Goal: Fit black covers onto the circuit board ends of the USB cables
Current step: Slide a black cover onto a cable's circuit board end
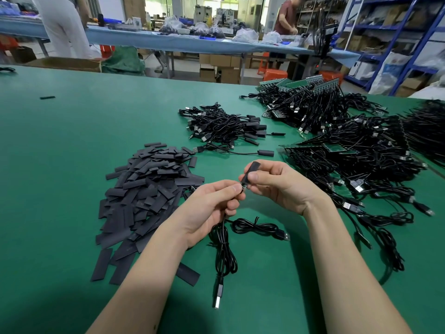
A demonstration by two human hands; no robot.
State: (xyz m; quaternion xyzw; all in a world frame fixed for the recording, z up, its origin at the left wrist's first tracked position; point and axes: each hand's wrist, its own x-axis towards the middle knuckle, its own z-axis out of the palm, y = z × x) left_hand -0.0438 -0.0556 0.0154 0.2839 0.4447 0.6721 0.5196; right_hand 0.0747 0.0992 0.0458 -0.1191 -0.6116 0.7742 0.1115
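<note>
The table (72,141) is covered in a smooth green mat with a matt finish. The loose covers (144,189) at centre left are flat, matt dark grey-black sleeves, plastic in look. The cable (222,249) at lower centre has a glossy black jacket and a bright metal plug shell (217,301). The boards (332,147) at right are green and slightly glossy.

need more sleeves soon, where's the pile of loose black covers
In the head view the pile of loose black covers lies on the green table, just left of the left hand and in front of the smaller cable bundle.
</note>
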